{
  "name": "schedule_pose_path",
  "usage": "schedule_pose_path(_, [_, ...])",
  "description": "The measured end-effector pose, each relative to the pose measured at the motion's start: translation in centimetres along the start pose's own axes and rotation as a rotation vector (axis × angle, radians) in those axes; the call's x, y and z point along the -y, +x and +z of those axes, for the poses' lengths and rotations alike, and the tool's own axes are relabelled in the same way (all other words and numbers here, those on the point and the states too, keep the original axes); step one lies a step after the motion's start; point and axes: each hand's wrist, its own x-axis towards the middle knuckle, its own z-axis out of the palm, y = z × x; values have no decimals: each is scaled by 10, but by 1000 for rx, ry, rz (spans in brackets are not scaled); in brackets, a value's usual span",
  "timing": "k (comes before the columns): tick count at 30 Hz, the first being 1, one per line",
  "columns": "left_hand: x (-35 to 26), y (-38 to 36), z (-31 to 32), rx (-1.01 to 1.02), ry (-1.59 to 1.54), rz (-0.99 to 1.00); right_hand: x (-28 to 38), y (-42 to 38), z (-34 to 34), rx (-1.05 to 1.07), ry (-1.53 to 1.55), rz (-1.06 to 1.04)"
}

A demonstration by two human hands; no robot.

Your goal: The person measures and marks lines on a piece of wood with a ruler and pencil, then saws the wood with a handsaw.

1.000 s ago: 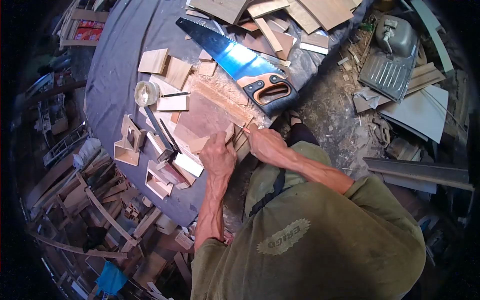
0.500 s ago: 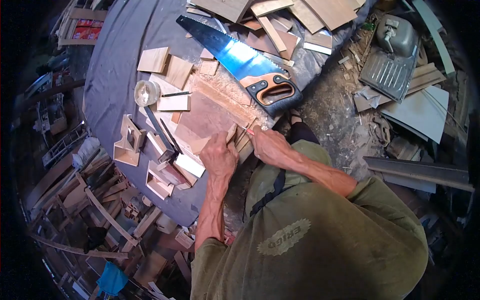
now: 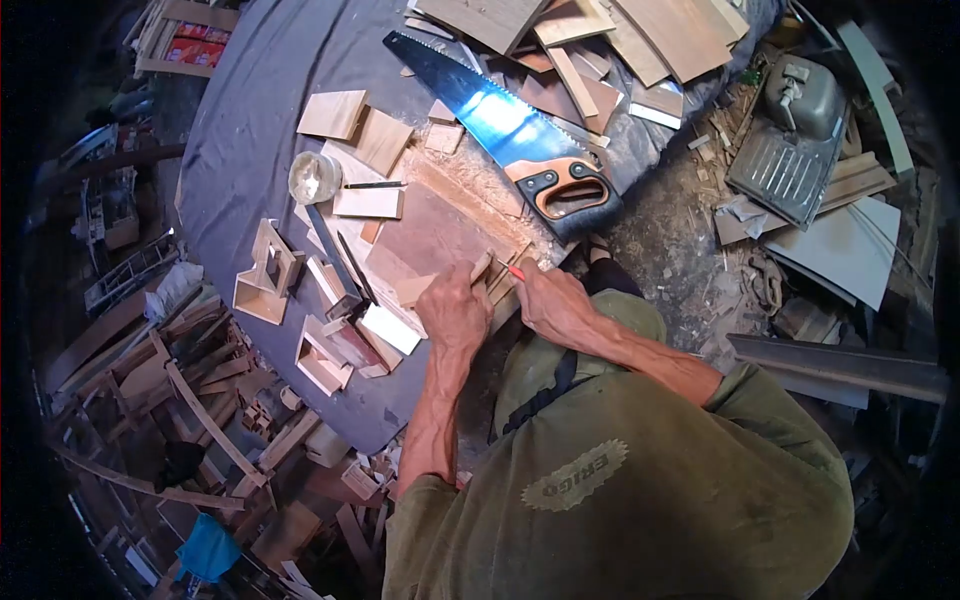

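Observation:
My left hand [image 3: 455, 308] is closed around a small piece of wood [image 3: 482, 265] at the near edge of a brown board [image 3: 430, 235]. In my right hand [image 3: 560, 308] is a thin red-handled tool [image 3: 515, 271], pinched with its narrow tip pointing at that piece; its exact kind is too small to tell. Beyond the hands lies a handsaw [image 3: 490, 120], its black and orange handle towards me. Left of the board are a dark pencil-like stick [image 3: 358, 268], a long dark metal bar [image 3: 332, 250] and small wooden box-like pieces [image 3: 322, 358].
A round tub [image 3: 314, 178] stands on the cloth-covered table [image 3: 240, 150]. Offcut boards [image 3: 660, 40] are heaped at the far side, with sawdust [image 3: 470, 185] near the saw. A metal sink [image 3: 790, 135] lies on the floor at right, and scrap wood [image 3: 215, 400] clutters the left.
The whole view has shifted slightly, so the table things appear further right and lower. Both hands keep nearly the same place at the board's edge, still holding the wood and the red-handled tool.

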Motion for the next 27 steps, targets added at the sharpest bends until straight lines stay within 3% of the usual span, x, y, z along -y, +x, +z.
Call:
schedule_pose_path(19, [-1,-4,-2,26,97,14,-5,-14,-11,-37,-64,-118])
schedule_pose_path(27, [-7,-5,-3,-34,93,51,-23,16,18,-76,-62,-73])
